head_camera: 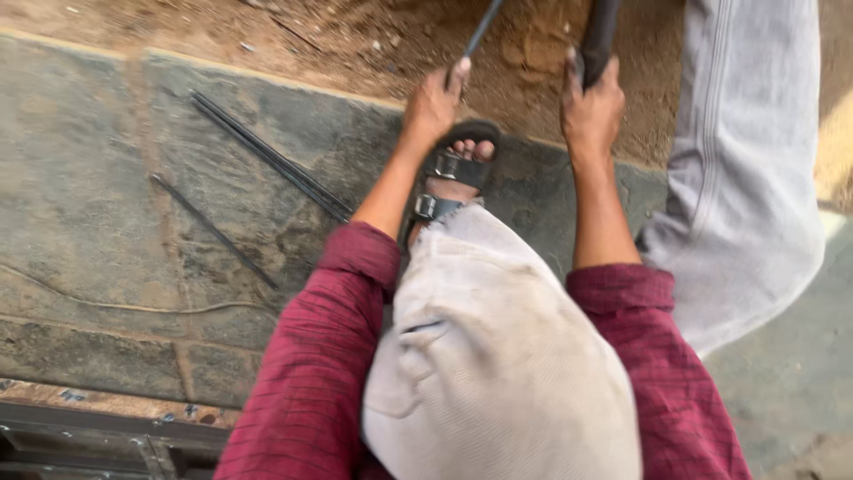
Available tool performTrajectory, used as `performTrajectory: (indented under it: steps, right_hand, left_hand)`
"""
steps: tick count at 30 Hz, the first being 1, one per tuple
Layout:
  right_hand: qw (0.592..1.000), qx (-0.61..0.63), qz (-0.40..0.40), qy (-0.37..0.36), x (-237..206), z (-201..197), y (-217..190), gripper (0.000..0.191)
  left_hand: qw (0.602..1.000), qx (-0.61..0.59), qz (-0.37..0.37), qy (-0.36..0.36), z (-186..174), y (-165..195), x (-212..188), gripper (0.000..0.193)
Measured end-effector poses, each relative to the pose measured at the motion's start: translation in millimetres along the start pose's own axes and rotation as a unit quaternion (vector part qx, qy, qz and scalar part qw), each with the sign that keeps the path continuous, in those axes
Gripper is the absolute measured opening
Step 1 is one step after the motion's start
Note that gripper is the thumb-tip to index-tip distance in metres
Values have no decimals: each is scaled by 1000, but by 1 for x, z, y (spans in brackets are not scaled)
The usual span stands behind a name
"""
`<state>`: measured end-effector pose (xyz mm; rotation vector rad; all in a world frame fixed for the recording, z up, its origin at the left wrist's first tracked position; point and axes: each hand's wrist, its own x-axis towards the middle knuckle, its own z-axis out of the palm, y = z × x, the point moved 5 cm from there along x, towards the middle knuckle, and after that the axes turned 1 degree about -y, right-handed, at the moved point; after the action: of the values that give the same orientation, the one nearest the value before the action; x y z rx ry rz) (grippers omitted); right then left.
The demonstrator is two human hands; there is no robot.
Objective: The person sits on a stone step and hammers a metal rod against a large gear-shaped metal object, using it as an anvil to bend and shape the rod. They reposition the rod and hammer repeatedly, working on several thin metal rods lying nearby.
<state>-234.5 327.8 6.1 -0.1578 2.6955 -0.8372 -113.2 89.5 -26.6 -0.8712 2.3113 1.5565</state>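
Left hand (433,105) is clamped on a thin steel rod (481,28) just above the sandalled foot (455,169), right hand (591,111) wrapped around a thicker black pipe (599,36) beside it; rod best kept pinned steady.

Two hands are seen: the left hand (433,105) and the right hand (591,108). One thin dark rod (481,28) is gripped in the left hand, and one thicker dark bar (599,36) in the right. Two red sleeves (329,356) are counted, one on each forearm. One sandalled foot (455,169) is shown, with two buckled straps across it. Two trouser legs are visible: one pale knee (489,356) in the middle and one grey leg (751,169) at the right. On the stone floor (80,196), one pair of long rods (267,156) lying together and one single rod (213,229) apart are counted, three in all. One thin wire (133,307) is also seen.
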Motion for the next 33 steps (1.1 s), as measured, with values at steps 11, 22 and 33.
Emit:
performTrajectory:
  steps: [11,22,33]
  right_hand:
    - [998,63,10,-30,16,2,1,39]
    - [998,44,25,-24,16,-11,-25,48]
    - [997,-28,71,-5,11,-15,-27,58]
  left_hand:
    - [910,-4,-279,306,-153,-179,-244,39]
    - [820,245,-424,296,-185,-262,-369,55]
    - [903,81,-326,269,-141,-181,-185,52]
